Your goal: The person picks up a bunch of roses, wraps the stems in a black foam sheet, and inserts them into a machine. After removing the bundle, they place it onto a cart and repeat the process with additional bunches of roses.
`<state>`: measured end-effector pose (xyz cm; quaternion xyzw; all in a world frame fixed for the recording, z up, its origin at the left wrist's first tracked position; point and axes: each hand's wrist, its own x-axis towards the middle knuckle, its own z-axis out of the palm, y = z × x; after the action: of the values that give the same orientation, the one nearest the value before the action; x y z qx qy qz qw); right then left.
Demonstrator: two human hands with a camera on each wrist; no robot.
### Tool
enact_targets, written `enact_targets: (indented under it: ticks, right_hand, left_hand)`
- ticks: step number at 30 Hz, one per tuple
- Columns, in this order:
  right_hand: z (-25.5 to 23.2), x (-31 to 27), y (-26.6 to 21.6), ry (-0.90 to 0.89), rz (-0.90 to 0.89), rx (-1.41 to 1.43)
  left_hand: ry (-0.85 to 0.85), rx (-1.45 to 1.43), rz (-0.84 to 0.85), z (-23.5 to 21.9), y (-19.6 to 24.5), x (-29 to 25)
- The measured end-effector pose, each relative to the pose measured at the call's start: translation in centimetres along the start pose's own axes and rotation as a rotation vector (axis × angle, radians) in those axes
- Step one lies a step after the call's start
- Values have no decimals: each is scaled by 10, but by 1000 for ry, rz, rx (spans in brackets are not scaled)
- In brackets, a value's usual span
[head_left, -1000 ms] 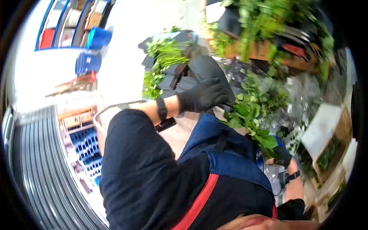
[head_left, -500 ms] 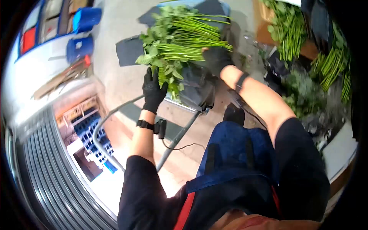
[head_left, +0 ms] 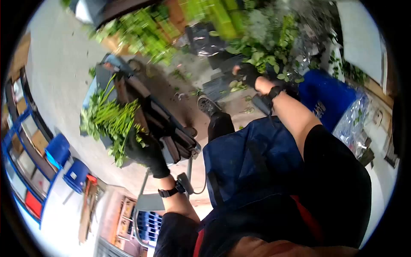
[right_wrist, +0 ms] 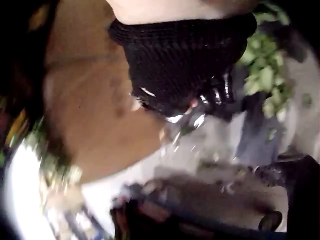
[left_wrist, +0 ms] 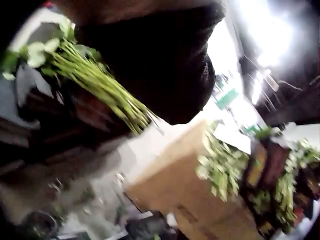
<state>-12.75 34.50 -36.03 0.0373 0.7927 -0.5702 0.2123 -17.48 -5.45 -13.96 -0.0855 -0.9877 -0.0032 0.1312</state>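
Note:
In the head view, a bunch of leafy green stems (head_left: 113, 113) lies on a dark padded stand (head_left: 160, 115) at the left. My black-gloved left hand (head_left: 145, 152) is against the near side of this bunch, its fingers extended over the leaves. The left wrist view shows the cut stems (left_wrist: 100, 82) running beside the dark glove, with the fingers hidden. Further right, my black-gloved right hand (head_left: 248, 75) reaches to the edge of a heap of leafy stems (head_left: 261, 55). Nothing shows in its grasp in the right wrist view, which is blurred.
More green bundles (head_left: 143, 34) hang over a cardboard box (left_wrist: 185, 185) at the back. A blue bin (head_left: 327, 98) and crumpled clear plastic (head_left: 355, 115) are right of my legs. Leaf scraps (head_left: 180, 75) litter the floor. Metal tube legs (head_left: 143, 182) carry the stand.
The head view has swung right. Both hands were at the bunch half a second ago; my right hand has since left its stem ends for the heap at right. My left hand stays by the leaves.

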Motion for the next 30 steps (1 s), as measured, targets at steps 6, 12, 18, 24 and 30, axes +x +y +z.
enact_targets:
  ticks: [6, 12, 18, 24, 30]
  right_hand:
    - [-67, -142, 167, 79, 803, -523]
    - [-44, -125, 224, 156, 1120, -565]
    - [-38, -79, 324, 250, 1027, -453]
    - [-105, -144, 232, 320, 782, -545]
    - [-202, -294, 113, 443, 594, 240]
  left_hand:
    - [-811, -706, 391, 181, 176, -14]
    - [-982, -85, 654, 335, 232, -95]
    - [-1260, -29, 498, 310, 280, -126]
    - [-1136, -626, 427, 207, 247, -101]
    - [-1433, -712, 88, 52, 245, -3]
